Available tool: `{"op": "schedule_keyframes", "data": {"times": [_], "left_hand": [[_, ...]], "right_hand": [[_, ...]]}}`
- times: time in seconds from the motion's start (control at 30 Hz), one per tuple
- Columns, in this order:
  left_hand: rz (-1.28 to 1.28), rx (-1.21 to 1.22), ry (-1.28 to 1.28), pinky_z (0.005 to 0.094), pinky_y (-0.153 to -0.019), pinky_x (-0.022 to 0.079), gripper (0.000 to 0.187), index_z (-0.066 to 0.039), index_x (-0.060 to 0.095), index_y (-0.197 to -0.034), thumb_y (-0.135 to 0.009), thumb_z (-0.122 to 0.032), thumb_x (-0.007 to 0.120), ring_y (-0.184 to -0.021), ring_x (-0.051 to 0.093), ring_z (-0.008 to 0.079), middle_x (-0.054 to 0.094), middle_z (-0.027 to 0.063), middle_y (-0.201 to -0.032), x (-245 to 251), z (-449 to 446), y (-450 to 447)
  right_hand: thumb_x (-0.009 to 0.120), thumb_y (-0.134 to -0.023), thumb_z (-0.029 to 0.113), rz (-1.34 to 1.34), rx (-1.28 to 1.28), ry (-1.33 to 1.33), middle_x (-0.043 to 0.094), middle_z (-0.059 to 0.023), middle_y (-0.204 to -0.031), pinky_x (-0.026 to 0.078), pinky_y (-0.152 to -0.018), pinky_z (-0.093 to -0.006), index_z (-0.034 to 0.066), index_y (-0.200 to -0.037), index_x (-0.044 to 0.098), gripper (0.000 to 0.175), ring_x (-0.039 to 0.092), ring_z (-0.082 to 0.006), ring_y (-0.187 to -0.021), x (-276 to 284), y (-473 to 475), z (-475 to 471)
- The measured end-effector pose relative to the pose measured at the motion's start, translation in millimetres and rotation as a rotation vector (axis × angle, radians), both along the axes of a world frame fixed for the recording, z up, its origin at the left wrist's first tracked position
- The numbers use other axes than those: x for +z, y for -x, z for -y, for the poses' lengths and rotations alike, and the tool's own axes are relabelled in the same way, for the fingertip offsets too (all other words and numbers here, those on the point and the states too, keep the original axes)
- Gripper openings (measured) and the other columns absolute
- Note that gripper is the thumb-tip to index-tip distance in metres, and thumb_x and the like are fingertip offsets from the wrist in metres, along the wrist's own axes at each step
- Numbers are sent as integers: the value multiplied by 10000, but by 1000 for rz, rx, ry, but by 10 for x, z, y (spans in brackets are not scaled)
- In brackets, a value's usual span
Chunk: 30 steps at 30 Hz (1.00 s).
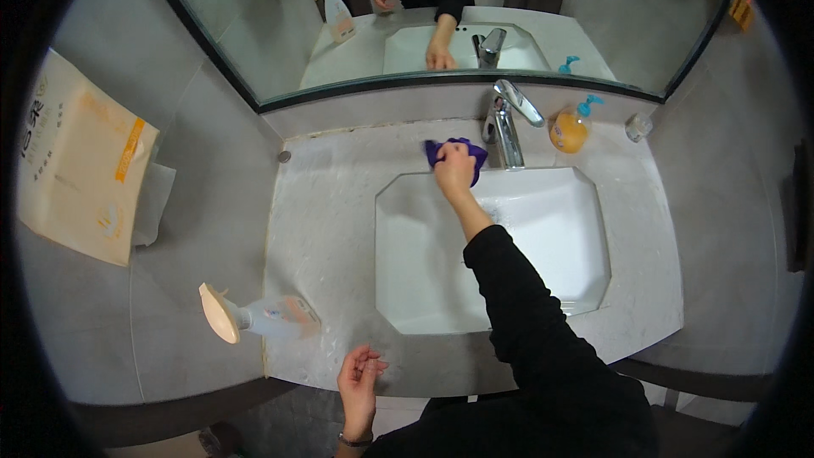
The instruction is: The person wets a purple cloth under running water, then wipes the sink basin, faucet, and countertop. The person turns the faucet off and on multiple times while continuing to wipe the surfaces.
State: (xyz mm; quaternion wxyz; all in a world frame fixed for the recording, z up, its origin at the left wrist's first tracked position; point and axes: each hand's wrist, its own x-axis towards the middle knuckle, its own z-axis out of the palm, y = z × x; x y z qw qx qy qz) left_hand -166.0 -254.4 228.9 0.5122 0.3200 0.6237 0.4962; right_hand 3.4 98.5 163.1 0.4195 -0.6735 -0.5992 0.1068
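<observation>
My right hand (455, 173) grips a bunched purple cloth (477, 154) on the pale stone countertop (324, 203), between the mirror and the back rim of the white washbasin (426, 254). The chrome faucet (507, 133) stands just to the right of the cloth. My left hand (361, 378) is at the counter's front edge, its fingers loosely curled and holding nothing. Left of it, a clear spray bottle (280, 318) with a cream trigger head stands on the counter.
Right of the faucet are an orange soap pump bottle (570, 130) and a small clear container (638, 126). A round metal piece (284, 156) lies at the back left corner. A tissue pack (82, 159) hangs at the left wall. A black-framed mirror (356, 81) spans the back.
</observation>
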Motion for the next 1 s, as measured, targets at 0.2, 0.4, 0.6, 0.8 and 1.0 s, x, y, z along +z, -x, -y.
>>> {"op": "schedule_keyframes", "data": {"times": [0.2, 0.4, 0.6, 0.8, 1.0], "left_hand": [[-25, 3, -60, 225, -667, 450, 247, 10, 490, -1110, -876, -69, 502, -764, 578, 134, 574, 88, -931, 31, 168, -60], [-74, 80, -66, 239, -679, 461, 256, 16, 485, -1114, -877, -77, 510, -758, 574, 130, 574, 89, -934, 67, 289, -25], [-58, 187, -147, 241, -673, 463, 261, 14, 488, -1113, -875, -87, 522, -750, 563, 121, 559, 74, -945, 71, 478, 23], [-271, 443, -249, 244, -666, 451, 288, 2, 493, -1125, -874, -136, 529, -764, 561, 134, 553, 60, -997, 225, 448, 415], [-344, 489, -292, 240, -669, 441, 304, -4, 479, -1150, -882, -143, 512, -788, 552, 135, 546, 64, -1025, 320, 383, 567]], "right_hand": [[581, -624, 24, 52, 371, -233, 560, -115, -915, 450, -693, -418, 96, -724, 588, 124, 516, -350, -845, 434, -63, 350], [560, -662, 42, 487, 174, 5, 566, -128, -861, 458, -659, -436, 87, -747, 597, 103, 549, -349, -766, 937, -925, 438], [535, -677, -6, -606, 627, 721, 574, -32, -691, 442, -543, -268, 59, -783, 610, 145, 539, -129, -612, 736, -731, 1071], [525, -715, 7, -985, 900, 412, 568, -46, -865, 448, -730, -244, 67, -910, 596, 216, 539, -134, -800, 515, 407, 1082], [682, -639, 374, 303, 770, 229, 309, -190, -1344, 215, -1001, -513, 177, -1084, 576, 498, 300, -400, -1213, -18, 1528, 1381]]}}
